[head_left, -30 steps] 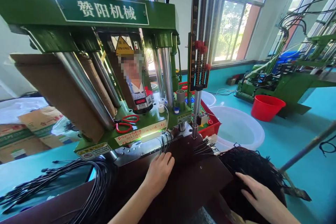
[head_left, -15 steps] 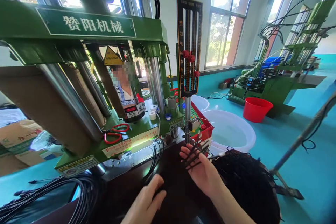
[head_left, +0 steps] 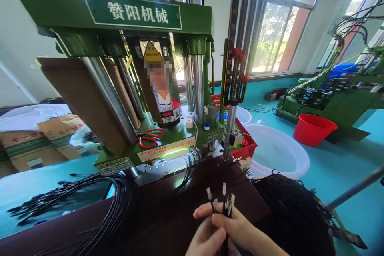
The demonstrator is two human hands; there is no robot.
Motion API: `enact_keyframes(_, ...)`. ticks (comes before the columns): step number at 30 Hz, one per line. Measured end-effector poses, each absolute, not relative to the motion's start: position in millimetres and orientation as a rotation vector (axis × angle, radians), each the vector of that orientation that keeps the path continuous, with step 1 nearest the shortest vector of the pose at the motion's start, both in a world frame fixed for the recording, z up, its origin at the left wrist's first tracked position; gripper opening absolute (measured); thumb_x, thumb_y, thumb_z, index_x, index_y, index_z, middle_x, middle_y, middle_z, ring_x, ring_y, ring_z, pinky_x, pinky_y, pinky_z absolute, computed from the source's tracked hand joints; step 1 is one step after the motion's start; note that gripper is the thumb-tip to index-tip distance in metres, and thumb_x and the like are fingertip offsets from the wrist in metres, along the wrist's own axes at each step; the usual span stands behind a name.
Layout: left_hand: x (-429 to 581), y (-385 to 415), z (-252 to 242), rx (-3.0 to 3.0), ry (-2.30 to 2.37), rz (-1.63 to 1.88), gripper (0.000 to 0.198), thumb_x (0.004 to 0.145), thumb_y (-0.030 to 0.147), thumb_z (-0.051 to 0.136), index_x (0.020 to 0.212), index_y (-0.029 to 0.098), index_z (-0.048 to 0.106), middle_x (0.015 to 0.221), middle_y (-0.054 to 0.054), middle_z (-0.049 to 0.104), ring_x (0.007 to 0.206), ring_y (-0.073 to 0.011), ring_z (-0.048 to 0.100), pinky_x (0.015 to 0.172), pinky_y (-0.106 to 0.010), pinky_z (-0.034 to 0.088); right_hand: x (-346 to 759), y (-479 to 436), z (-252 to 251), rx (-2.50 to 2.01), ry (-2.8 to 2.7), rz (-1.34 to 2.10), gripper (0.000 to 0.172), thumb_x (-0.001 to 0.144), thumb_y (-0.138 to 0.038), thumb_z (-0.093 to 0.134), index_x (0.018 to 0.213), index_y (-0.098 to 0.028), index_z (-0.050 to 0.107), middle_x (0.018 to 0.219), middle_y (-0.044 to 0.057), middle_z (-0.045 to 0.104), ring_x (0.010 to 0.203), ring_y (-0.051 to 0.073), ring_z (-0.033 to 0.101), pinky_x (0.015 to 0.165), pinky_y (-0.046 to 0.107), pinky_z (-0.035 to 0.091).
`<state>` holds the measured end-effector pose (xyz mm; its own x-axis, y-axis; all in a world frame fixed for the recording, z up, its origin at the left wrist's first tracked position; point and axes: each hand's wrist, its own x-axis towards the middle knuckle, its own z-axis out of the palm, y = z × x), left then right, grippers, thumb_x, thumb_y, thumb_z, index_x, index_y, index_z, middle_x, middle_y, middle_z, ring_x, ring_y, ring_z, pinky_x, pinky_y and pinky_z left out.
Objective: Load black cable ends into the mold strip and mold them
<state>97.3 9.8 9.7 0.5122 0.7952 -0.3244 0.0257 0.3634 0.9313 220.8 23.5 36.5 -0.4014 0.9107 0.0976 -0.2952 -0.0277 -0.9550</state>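
Observation:
Several black cables [head_left: 226,210] stand in a bunch low in the head view, their pale metal connector ends [head_left: 224,189] pointing up at uneven heights. My right hand [head_left: 240,227] is closed around them just below the connectors. Pressed against it from the left, my left hand [head_left: 207,239] has its fingers closed on the same cables lower down. The cables' lower lengths are mostly hidden by my hands. Both hands are over the dark brown tabletop [head_left: 168,216]. Beyond them, more black cables [head_left: 189,170] run from the green press [head_left: 123,40] onto the table.
Looped black cables [head_left: 117,204] hang over the table's left side. A heap of black cables [head_left: 291,204] lies at right, near a white tub [head_left: 279,152] and a red bucket [head_left: 313,130]. Red-handled scissors [head_left: 148,140] rest on the press. A person [head_left: 163,96] is behind it.
My hands were apart and have come together at the cables. The right hand moved lower and its fingers closed; the connectors now point up. The view has shifted left.

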Motion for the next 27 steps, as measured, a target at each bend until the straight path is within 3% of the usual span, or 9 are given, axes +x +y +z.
enact_keyframes(4,131,19,-1,0.829,0.666,0.710,0.055,0.059,0.070,0.053,0.077,0.017,0.049,0.033,0.011,0.032,0.026,-0.0018,0.022,0.032,-0.017,0.017,244,53,48,-0.600,-1.040,1.629,0.046,0.081,-0.044,0.050,0.122,-0.023,0.050,0.122,0.010,0.055,0.110,0.025,0.050,0.097,0.044,0.031)
enact_keyframes(7,141,18,0,0.823,0.678,0.645,0.052,0.060,0.066,0.056,0.070,0.016,0.049,0.030,0.009,0.036,0.023,-0.0017,0.020,0.029,-0.017,0.010,263,75,74,-0.642,-1.384,1.540,0.041,0.086,-0.040,0.044,0.122,-0.023,0.049,0.128,0.008,0.050,0.117,0.023,0.044,0.099,0.042,0.029)
enact_keyframes(11,142,20,14,0.725,0.677,0.631,0.046,0.060,0.057,0.061,0.069,0.013,0.052,0.036,0.004,0.047,0.024,-0.0050,0.033,0.028,-0.018,0.020,267,85,102,-0.780,-2.085,1.530,0.042,0.090,-0.040,0.033,0.119,-0.018,0.053,0.122,0.008,0.055,0.115,0.021,0.046,0.099,0.037,0.030)
enact_keyframes(15,145,24,26,0.626,0.694,0.749,0.041,0.060,0.049,0.065,0.069,0.010,0.054,0.045,0.001,0.053,0.032,-0.0071,0.043,0.033,-0.020,0.032,256,81,101,-0.784,-2.350,1.503,0.048,0.090,-0.043,0.030,0.124,-0.015,0.049,0.126,0.010,0.052,0.116,0.021,0.045,0.098,0.033,0.031)
enact_keyframes(20,146,30,26,0.572,0.741,0.770,0.043,0.058,0.051,0.066,0.070,0.013,0.051,0.047,0.002,0.052,0.032,-0.0071,0.042,0.032,-0.020,0.030,248,88,83,-0.779,-2.453,1.407,0.047,0.091,-0.042,0.028,0.123,-0.014,0.050,0.125,0.010,0.052,0.114,0.020,0.047,0.096,0.030,0.035)
enact_keyframes(24,134,47,20,0.614,0.939,0.904,0.057,0.044,0.063,0.068,0.068,0.017,0.046,0.041,0.010,0.040,0.028,-0.0009,0.025,0.029,-0.017,0.015,244,122,57,-1.275,-2.353,0.837,0.040,0.092,-0.023,0.021,0.117,-0.018,0.052,0.115,0.004,0.060,0.106,0.014,0.053,0.091,0.025,0.039)
enact_keyframes(27,121,57,14,0.597,1.035,1.036,0.062,0.040,0.068,0.066,0.069,0.018,0.043,0.042,0.011,0.037,0.030,0.0001,0.024,0.031,-0.015,0.013,236,153,34,-1.581,-2.248,0.419,0.039,0.082,-0.007,0.032,0.116,-0.011,0.049,0.119,0.012,0.055,0.114,0.019,0.045,0.099,0.034,0.029)
